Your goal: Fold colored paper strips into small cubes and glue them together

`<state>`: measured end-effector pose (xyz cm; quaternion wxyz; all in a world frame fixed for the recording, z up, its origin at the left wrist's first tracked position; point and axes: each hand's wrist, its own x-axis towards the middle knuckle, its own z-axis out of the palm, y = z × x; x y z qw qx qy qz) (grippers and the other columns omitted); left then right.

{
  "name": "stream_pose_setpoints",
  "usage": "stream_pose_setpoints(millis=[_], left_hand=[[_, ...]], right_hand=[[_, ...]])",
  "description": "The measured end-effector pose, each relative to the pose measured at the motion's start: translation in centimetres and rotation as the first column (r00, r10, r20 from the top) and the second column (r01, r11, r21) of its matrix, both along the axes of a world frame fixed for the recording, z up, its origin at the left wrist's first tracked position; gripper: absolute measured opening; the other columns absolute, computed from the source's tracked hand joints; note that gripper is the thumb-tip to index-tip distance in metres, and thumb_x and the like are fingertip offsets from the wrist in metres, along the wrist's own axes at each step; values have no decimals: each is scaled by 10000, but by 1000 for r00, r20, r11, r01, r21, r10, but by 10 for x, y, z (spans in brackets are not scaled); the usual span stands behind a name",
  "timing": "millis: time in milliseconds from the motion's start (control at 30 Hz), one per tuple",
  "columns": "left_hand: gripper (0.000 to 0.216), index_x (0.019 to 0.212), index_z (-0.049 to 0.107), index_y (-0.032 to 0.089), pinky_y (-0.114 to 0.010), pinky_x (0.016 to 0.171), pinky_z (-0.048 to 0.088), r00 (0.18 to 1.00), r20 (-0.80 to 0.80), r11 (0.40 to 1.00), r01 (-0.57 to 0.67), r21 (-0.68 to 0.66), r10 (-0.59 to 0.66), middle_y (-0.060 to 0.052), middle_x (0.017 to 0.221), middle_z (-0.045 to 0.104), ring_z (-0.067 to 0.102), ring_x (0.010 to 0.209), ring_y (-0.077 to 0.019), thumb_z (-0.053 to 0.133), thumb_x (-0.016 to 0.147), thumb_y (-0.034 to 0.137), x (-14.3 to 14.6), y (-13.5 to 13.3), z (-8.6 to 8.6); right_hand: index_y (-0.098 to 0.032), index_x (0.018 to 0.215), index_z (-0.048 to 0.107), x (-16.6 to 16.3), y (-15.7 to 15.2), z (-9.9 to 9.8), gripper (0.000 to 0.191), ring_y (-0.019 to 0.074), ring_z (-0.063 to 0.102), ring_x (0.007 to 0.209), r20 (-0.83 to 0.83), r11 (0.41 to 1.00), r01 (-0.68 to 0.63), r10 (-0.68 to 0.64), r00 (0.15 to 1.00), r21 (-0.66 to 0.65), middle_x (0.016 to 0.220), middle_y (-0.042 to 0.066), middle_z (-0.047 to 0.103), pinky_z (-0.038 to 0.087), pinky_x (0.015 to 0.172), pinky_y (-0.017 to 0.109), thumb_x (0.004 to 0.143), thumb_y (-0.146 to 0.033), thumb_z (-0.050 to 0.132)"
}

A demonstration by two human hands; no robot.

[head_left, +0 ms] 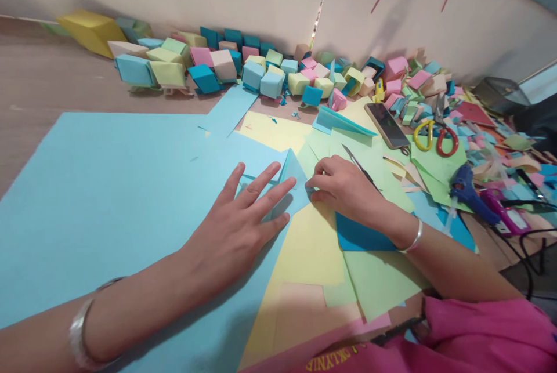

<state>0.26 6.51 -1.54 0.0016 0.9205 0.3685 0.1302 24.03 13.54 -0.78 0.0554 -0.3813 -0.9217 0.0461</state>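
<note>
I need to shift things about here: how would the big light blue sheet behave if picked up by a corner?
The light blue sheet would probably sag, being broad and thin. It looks light, with little bulk. It may crease easily: similar-looking paper is folded into the boxes behind it.

A large light blue paper sheet (108, 187) lies flat, its surface smooth and plain. At its right edge sits a smaller light blue folded piece (299, 190), with a narrow creased flap (286, 167) standing up at a slant. Whether this piece is separate from the sheet or joined to it cannot be told.
</note>
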Motion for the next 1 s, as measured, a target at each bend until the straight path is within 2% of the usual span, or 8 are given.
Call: stream_pose_setpoints(millis=[100, 267, 400, 533, 600, 700, 800, 1000], left_hand=[[394, 1034, 666, 250, -641, 1167, 64, 1000, 18, 998, 24, 60, -25, -13, 1472, 467, 228, 1456, -286, 388, 872, 22, 1, -10, 3], [430, 925, 692, 211, -633, 1175, 53, 999, 19, 999, 43, 23, -44, -41, 1426, 516, 305, 1425, -302, 362, 799, -34, 4, -24, 4], [382, 971, 686, 157, -578, 1158, 233, 997, -25, 992, 81, 96, -79, -100, 1452, 478, 343, 1397, -316, 366, 836, -1, 5, -23, 7], [250, 1006, 666, 114, -478, 822, 553, 998, -27, 989, -56, 139, 60, -184, 1121, 654, 627, 1018, -314, 448, 886, 96, 7, -19, 10], [181, 972, 658, 112, -467, 723, 570, 991, -52, 989, -116, 87, 121, -170, 1004, 671, 646, 895, -304, 502, 891, 159, 7, -16, 7], [140, 901, 643, 104, -487, 793, 559, 991, -63, 993, -118, 25, 119, -184, 1035, 660, 625, 987, -328, 530, 893, 188, 5, -12, -1], [164, 885, 632, 125, -491, 818, 545, 995, -27, 995, -99, 13, 99, -171, 1032, 662, 622, 990, -315, 471, 910, 140, 2, -8, -8], [306, 979, 635, 96, -443, 793, 549, 995, -71, 990, -58, 127, 68, -187, 1030, 667, 627, 976, -296, 373, 862, -9, 2, -9, -7]], right_hand=[[-189, 868, 736, -2, -3, 1, 111, 204, 466, 785, 55, 1000, 12, -13, 998, 27, 867, 79, 616, 312, 649, 323, 829, -155, 638], [-190, 845, 740, -2, -5, 0, 96, 202, 463, 771, 83, 999, 11, -15, 996, 54, 852, 82, 615, 313, 641, 323, 831, -159, 650], [-185, 817, 721, -2, -6, 0, 133, 202, 455, 763, 65, 998, 2, -6, 998, 63, 824, 82, 602, 316, 638, 323, 854, -147, 599], [-173, 803, 695, -3, -8, 0, 139, 206, 475, 788, 70, 998, -29, 25, 997, 61, 873, 93, 618, 341, 655, 322, 861, -128, 576], [-154, 816, 679, -5, -12, -1, 109, 220, 499, 833, 52, 995, -58, 54, 997, 85, 945, 115, 632, 361, 677, 332, 858, -125, 583], [-129, 964, 652, -8, -19, -2, 125, 235, 530, 910, 4, 985, -120, 120, 993, 127, 1068, 141, 635, 389, 714, 351, 895, -147, 549], [-121, 1141, 583, -12, -25, -3, 243, 217, 544, 924, 24, 970, -182, 180, 983, 161, 1050, 126, 645, 397, 725, 347, 954, -113, 427], [-89, 997, 635, -13, -30, -9, 274, 238, 556, 908, 206, 883, -346, 292, 934, 316, 993, 154, 646, 395, 686, 357, 951, -50, 368]])
